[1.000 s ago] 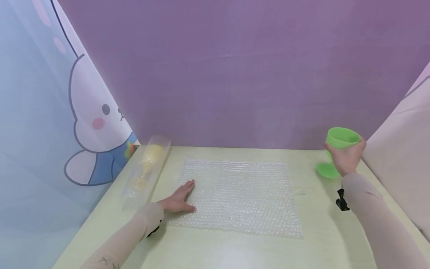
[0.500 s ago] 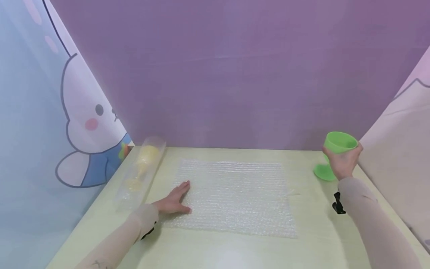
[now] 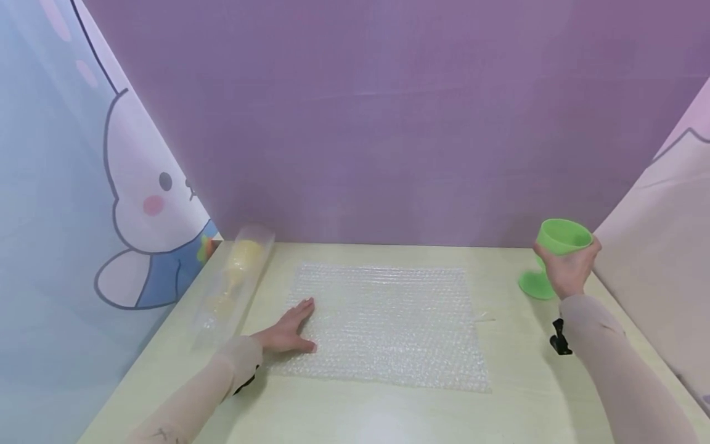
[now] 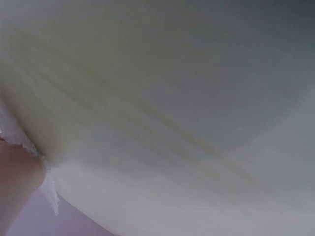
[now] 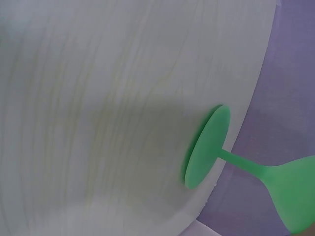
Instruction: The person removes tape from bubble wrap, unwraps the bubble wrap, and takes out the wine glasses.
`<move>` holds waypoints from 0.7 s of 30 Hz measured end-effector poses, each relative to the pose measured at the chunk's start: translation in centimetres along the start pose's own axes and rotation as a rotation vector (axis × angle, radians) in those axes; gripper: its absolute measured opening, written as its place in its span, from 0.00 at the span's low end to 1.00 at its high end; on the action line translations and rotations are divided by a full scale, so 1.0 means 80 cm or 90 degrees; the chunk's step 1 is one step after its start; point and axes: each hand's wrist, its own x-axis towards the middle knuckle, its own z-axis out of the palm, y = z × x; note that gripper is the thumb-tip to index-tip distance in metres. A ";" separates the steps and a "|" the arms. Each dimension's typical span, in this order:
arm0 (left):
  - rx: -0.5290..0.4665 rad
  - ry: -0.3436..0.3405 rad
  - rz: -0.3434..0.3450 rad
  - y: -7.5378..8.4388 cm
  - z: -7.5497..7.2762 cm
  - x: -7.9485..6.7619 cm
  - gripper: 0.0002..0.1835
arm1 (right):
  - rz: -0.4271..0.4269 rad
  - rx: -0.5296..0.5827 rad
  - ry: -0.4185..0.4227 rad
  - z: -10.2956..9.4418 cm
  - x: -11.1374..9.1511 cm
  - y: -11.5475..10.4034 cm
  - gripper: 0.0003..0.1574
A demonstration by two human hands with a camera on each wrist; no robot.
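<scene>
A green goblet (image 3: 563,234) stands upright at the right end of the table, and my right hand (image 3: 570,269) grips its bowl from the near side. In the right wrist view the goblet's round foot (image 5: 209,147) and thin stem show at the tabletop. My left hand (image 3: 285,331) rests with spread, straight fingers on the left edge of a flat sheet of bubble wrap (image 3: 388,327). Part of that hand (image 4: 19,179) and a corner of the wrap appear at the left of the left wrist view.
Left of the sheet lies a yellow goblet-shaped thing (image 3: 244,256) rolled in clear bubble wrap. The pale wooden table (image 3: 355,413) meets a purple backdrop (image 3: 410,123) behind. Printed cloth (image 3: 144,277) hangs along the left side, and another cloth stands at the right.
The whole head view has shifted slightly to the left since one second ago. Both hands keep their places on the bubble wrap and the green goblet.
</scene>
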 end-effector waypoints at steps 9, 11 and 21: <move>0.000 -0.002 0.003 0.002 -0.002 -0.003 0.54 | 0.019 0.015 -0.002 -0.001 -0.003 0.000 0.66; -0.003 -0.003 0.001 0.003 -0.002 -0.003 0.54 | 0.016 0.019 0.000 -0.001 -0.002 0.001 0.65; 0.003 -0.010 0.006 -0.001 0.000 0.002 0.54 | 0.004 0.029 0.010 0.003 0.004 0.008 0.65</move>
